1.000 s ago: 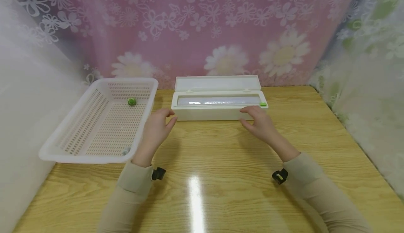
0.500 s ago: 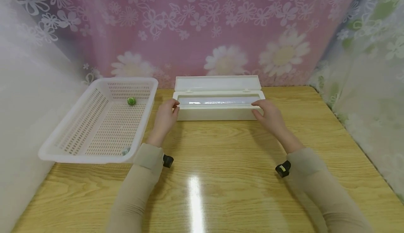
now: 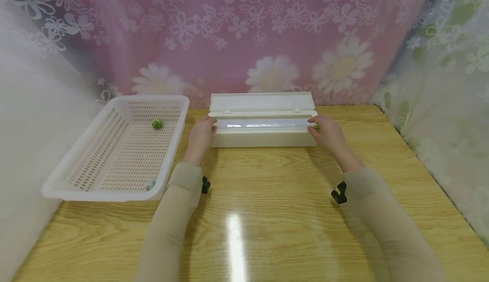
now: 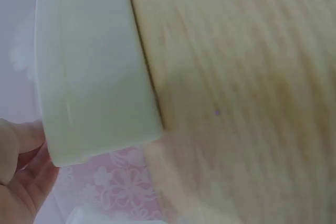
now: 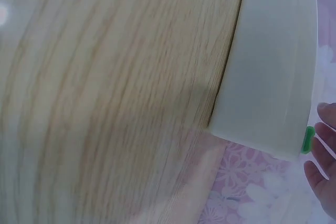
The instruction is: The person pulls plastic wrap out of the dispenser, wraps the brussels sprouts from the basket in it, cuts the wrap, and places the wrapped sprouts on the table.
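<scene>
A long white cling film dispenser (image 3: 263, 139) stands at the back of the table, its lid (image 3: 262, 102) tipped back. A shiny roll of cling film (image 3: 263, 124) lies along its top opening. My left hand (image 3: 200, 136) holds the left end; in the left wrist view the thumb (image 4: 30, 134) is at the upper front corner, the other fingers curled beyond it. At the right end is my right hand (image 3: 329, 135), with a green slider (image 5: 308, 140) beside its loosely bent fingers. Its thumb and index stand apart in the head view.
A white slotted plastic basket (image 3: 172, 154) stands to the left, with a small green ball-like thing (image 3: 157, 124) and a small greyish thing (image 3: 150, 185) in it. A floral curtain (image 3: 229, 40) hangs right behind the dispenser.
Both hands have moved from the dispenser's front onto its ends, the left one forward and right, the right one outward. Dispenser and basket have stayed in place; the view shifted slightly.
</scene>
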`<state>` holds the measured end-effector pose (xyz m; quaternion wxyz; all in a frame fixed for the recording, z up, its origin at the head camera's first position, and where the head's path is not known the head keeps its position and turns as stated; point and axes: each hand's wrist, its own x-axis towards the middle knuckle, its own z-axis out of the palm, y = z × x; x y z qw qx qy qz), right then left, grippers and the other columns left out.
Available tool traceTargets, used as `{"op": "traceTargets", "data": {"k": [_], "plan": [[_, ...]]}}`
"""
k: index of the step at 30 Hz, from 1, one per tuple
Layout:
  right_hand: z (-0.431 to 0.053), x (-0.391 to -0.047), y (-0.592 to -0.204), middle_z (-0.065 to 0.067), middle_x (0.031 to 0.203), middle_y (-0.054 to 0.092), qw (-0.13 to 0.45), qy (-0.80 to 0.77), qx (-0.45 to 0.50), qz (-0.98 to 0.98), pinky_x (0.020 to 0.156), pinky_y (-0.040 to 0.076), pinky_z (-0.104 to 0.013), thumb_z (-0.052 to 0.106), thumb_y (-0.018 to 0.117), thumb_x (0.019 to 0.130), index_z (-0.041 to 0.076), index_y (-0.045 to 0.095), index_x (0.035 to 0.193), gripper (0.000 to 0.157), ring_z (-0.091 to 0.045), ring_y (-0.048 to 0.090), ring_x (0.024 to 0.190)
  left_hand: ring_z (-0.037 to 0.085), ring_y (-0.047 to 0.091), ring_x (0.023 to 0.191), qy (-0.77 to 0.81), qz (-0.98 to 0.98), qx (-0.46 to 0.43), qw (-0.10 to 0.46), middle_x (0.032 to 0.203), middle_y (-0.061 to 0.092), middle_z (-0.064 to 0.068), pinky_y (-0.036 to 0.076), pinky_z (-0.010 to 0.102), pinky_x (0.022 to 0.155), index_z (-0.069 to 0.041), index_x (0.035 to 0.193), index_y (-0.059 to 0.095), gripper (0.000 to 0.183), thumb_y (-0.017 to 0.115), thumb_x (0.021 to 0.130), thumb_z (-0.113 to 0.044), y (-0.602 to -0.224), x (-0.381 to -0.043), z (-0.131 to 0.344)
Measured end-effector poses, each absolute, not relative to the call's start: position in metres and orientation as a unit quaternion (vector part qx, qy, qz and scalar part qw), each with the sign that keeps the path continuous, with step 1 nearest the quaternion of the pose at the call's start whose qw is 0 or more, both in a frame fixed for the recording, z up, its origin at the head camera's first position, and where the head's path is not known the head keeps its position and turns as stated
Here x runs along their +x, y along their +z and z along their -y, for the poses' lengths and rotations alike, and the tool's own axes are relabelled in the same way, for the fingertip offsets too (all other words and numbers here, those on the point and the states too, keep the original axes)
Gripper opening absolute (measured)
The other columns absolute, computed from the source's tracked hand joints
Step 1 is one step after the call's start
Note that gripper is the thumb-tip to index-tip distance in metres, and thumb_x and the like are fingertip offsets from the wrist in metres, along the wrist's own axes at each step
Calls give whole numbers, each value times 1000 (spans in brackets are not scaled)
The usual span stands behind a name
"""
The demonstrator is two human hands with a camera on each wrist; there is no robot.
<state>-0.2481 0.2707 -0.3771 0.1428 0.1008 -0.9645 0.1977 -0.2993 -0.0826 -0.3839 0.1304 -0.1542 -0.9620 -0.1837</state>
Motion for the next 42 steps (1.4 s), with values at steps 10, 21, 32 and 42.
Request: {"op": "traceTargets", "data": {"k": [10, 21, 32, 42], "plan": [[-272, -257, -374, -24, 112, 51, 72, 199, 89, 973, 84, 39, -49, 12, 55, 88, -4, 57, 110, 27, -37, 48, 99, 23, 56, 81, -140, 971, -174, 84, 90, 57, 8, 48, 34, 67, -5, 93, 65, 14, 55, 88, -13, -379, -313, 79], [-269, -263, -371, -23, 112, 54, 58, 195, 115, 972, 88, 36, -49, 18, 58, 86, -3, 57, 110, 32, -37, 47, 103, 27, 56, 83, -302, 941, -113, 104, 92, 60, 12, 45, 39, 72, -2, 94, 58, 15, 48, 92, -13, -381, -322, 75], [-246, -269, -368, -21, 114, 54, 52, 187, 127, 973, 91, 34, -48, 25, 58, 86, -2, 58, 110, 37, -36, 45, 108, 28, 55, 84, -355, 923, -58, 138, 91, 60, 13, 43, 41, 72, -3, 95, 56, 18, 46, 92, -18, -383, -332, 69], [-230, -281, -366, -17, 103, 60, 91, 111, 150, 978, 81, 42, -46, 15, 59, 84, -1, 62, 102, 25, -34, 51, 98, 25, 54, 76, -420, 890, -67, 167, 81, 59, 11, 43, 36, 69, -3, 92, 54, 14, 47, 92, -15, -390, -333, 67]]}}
